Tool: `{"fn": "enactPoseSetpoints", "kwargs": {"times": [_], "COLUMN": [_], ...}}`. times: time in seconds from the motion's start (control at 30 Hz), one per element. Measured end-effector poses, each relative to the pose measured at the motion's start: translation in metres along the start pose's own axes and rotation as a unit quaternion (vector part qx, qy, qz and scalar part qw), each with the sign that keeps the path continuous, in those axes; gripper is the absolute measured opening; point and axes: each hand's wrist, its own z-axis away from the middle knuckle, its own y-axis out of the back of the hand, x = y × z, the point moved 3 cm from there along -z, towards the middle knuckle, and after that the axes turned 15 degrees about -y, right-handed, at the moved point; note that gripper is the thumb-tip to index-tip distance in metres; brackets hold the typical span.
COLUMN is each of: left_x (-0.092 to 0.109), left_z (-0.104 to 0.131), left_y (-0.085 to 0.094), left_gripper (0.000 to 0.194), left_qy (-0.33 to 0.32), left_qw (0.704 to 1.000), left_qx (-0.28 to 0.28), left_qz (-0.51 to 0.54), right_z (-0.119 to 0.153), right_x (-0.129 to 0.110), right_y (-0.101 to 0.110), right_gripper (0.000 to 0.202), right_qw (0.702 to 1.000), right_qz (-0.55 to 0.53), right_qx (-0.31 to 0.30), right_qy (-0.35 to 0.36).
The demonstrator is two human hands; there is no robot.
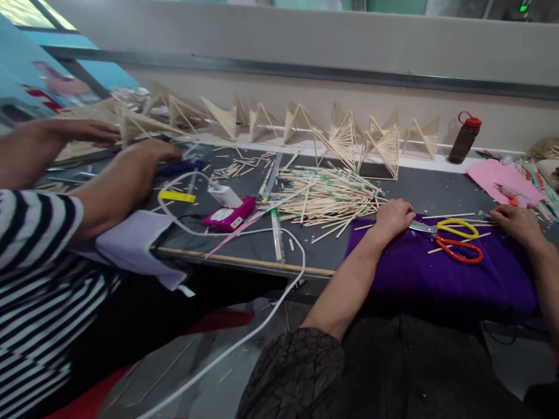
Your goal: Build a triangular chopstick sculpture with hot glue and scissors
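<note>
My left hand (pixel 393 218) rests at the left edge of a purple cloth (pixel 458 279), its fingers curled together beside the blade tips of the scissors (pixel 458 238). These scissors have one yellow and one red handle and lie on the cloth with a few thin sticks. At the cloth's right side, my right hand (pixel 515 221) has thumb and fingers pinched near the ends of thin sticks (pixel 469 221); whether it grips one is too small to tell. A large pile of wooden sticks (pixel 323 195) lies just left of my left hand.
Stick structures (pixel 340 139) stand along the wall. A red-capped bottle (pixel 465 139) and pink paper (pixel 504 180) are at the right. A white cable (pixel 266 317) hangs over the table edge from a pink power strip (pixel 229 215). At the left, another person's hands (pixel 146 154) work.
</note>
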Motion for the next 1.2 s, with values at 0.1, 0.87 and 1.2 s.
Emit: {"fn": "enactPoseSetpoints", "kwargs": {"times": [0.1,0.87,1.2], "left_x": [0.0,-0.011,-0.013], "left_z": [0.0,-0.002,-0.004], "left_y": [0.001,0.001,0.002], "left_gripper": [0.032,0.036,0.039], "left_qy": [0.0,-0.009,-0.014], "left_qw": [1.0,0.999,0.998], "left_qx": [-0.006,-0.034,-0.055], "left_qz": [0.003,-0.004,-0.004], "right_z": [0.002,0.014,0.015], "right_x": [-0.002,-0.019,-0.021], "right_y": [0.002,0.005,0.005], "right_gripper": [0.027,0.033,0.031], "right_qw": [1.0,0.998,0.998], "right_qz": [-0.004,-0.042,-0.044], "right_qx": [0.006,-0.04,-0.05], "right_qy": [-0.001,0.001,0.005]}}
